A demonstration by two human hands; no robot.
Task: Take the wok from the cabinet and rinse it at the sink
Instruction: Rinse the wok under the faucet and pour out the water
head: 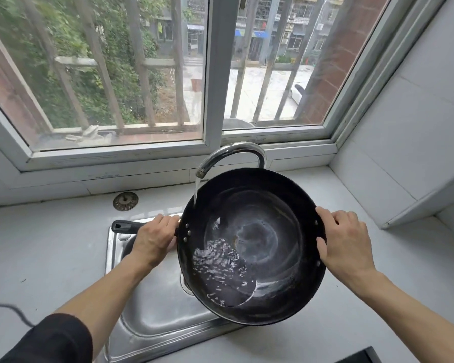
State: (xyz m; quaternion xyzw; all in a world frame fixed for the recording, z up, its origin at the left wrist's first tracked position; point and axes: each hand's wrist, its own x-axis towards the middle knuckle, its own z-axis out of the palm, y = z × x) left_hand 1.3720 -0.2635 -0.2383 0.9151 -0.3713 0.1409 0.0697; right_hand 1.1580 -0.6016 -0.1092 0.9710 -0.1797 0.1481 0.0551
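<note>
Wok: a black wok [257, 247] is held above the steel sink [152, 310], tilted so that its near-left side sits lowest. Its right part reaches over the worktop [50, 258].
Wok handle: a long black handle [123, 227] sticks out to the left, over the sink's far-left corner, with a hanging hole at its free end.
Left hand: the left hand [155, 238] has its grip wrapped around the handle where it meets the bowl, fingers curled over the top, back of the hand up.
Right hand: the right hand [345, 243] has its grip clamped on the wok's right rim, thumb inside the bowl and fingers hooked over the outer edge.
Tap: a curved chrome tap [231, 155] rises behind the wok and arcs to the left; its spout ends just above the wok's far-left rim.
Water: a thin stream [196, 191] falls from the spout onto the inner wall near the rim. Rippling water [220, 260] has pooled in the low near-left part of the bowl.
Sink: the basin lies below and to the left of the wok; its drain is mostly hidden under the bowl.
Strainer: a round metal sink strainer [125, 201] lies on the worktop behind the sink, near the wall and well apart from the wok.
Worktop: pale and glossy, it surrounds the sink; a dark cable [13, 311] crosses its near-left edge.
Window: a white-framed window [212, 74] with outside bars stands behind the tap.
Sleeve: a dark sleeve [50, 339] covers the left upper arm.
</note>
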